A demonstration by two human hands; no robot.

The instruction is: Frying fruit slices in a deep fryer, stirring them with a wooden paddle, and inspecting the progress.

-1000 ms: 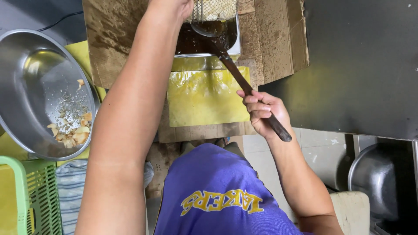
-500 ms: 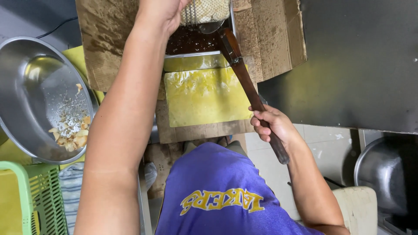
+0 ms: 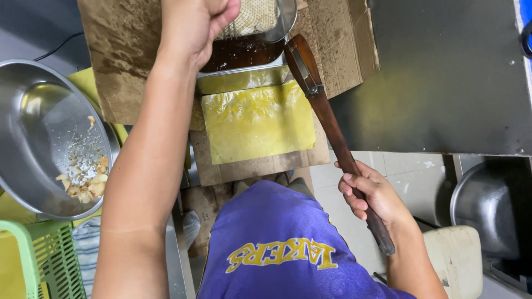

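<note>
My right hand (image 3: 372, 195) grips the wooden-handled skimmer (image 3: 327, 124) over the dark oil pan (image 3: 244, 52) at top centre, my left hand (image 3: 197, 25) fisted on the mesh strainer (image 3: 252, 16); few fried pieces (image 3: 83, 185) lie in the steel bowl (image 3: 33, 105) at left, frying apparently unfinished.

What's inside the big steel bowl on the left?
The steel bowl holds a small heap of pale fried pieces and scattered crumbs. Its right edge is covered by the left forearm.

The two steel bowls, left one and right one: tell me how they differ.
The left bowl is fully in view, tilted, with fried scraps inside; the right bowl is cut off by the counter, contents unseen. The left bowl looks brighter, the right bowl shadowed. Both are round bare metal.
</note>
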